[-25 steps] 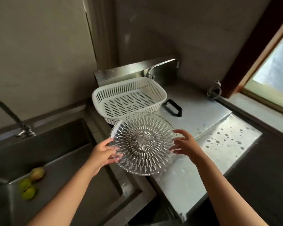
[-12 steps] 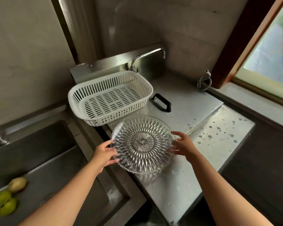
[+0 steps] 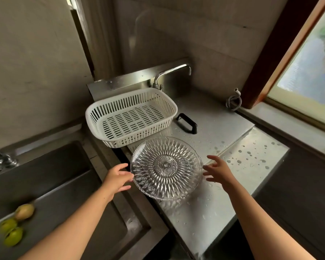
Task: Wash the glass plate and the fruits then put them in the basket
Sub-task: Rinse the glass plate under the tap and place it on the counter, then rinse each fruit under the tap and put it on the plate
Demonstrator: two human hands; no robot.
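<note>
**Glass plate set down on worktop; hands released**

The glass plate (image 3: 165, 168) now lies flat on the wet steel worktop (image 3: 233, 194), at the worktop's left edge beside the sink (image 3: 51, 184), just in front of the empty white basket (image 3: 131, 117). A second ago both hands gripped its rim and held it up in front of the basket; that grip is now given up. Judgement: the plate has been parked, not yet placed in the basket, so that step remains open.

The left hand (image 3: 116, 178) sits at the plate's left rim, fingers relaxed, fingertips touching or nearly touching the glass (contact cannot be confirmed). The right hand (image 3: 219, 170) is spread and clear of the right rim, holding nothing.

Three fruits (image 3: 15, 226) lie on the sink's near-left ledge, well apart from both hands, and not yet in the basket. Water droplets cover the worktop's right side.
</note>
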